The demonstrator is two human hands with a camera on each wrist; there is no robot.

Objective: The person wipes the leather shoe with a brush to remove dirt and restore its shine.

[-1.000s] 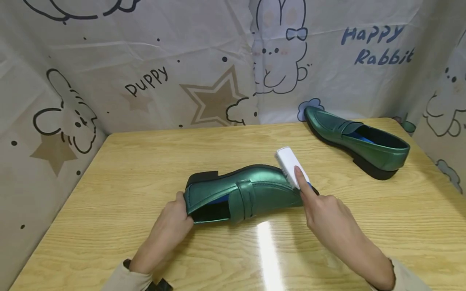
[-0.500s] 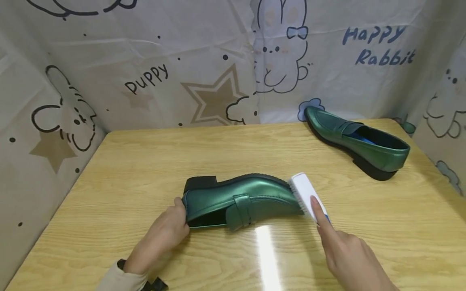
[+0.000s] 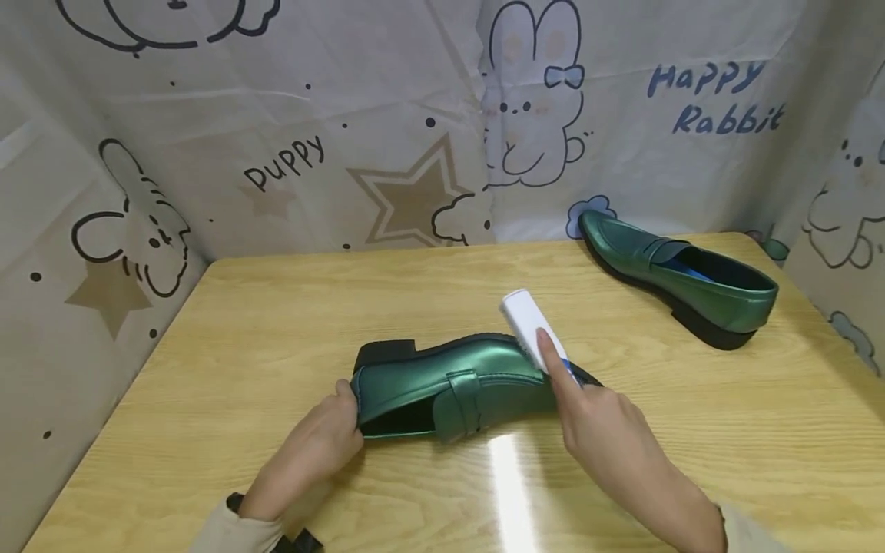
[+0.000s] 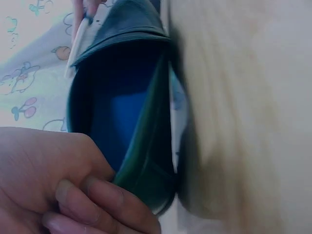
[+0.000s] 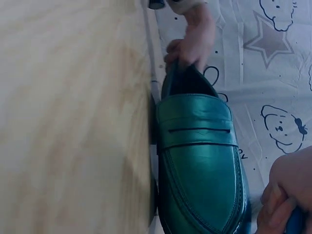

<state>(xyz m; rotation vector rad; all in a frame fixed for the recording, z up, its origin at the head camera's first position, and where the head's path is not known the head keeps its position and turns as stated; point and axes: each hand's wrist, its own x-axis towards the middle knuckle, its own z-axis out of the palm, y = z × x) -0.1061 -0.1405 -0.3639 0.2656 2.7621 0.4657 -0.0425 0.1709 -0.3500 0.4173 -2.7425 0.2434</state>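
Observation:
A metallic green loafer (image 3: pixel 408 380) lies tilted on its side, its black sole turned toward the back and its toe to the right. My left hand (image 3: pixel 314 445) grips it by the heel; in the left wrist view the curled fingers (image 4: pixel 97 200) sit at the heel's rim, and a blue insole (image 4: pixel 117 107) shows inside. My right hand (image 3: pixel 615 438) holds a white brush (image 3: pixel 528 322), index finger laid along its back. The bristles touch the shoe's upper side near the toe, and the right hand covers part of the toe.
A second green loafer (image 3: pixel 681 273) stands upright on the wooden table (image 3: pixel 276 307) at the back right, toe near the printed cloth (image 3: pixel 332 100). The cloth rises behind the table and along both sides.
The brush went from the shoe's upper side out to the toe tip, then back left and away from me along the upper. The left hand keeps its hold on the heel.

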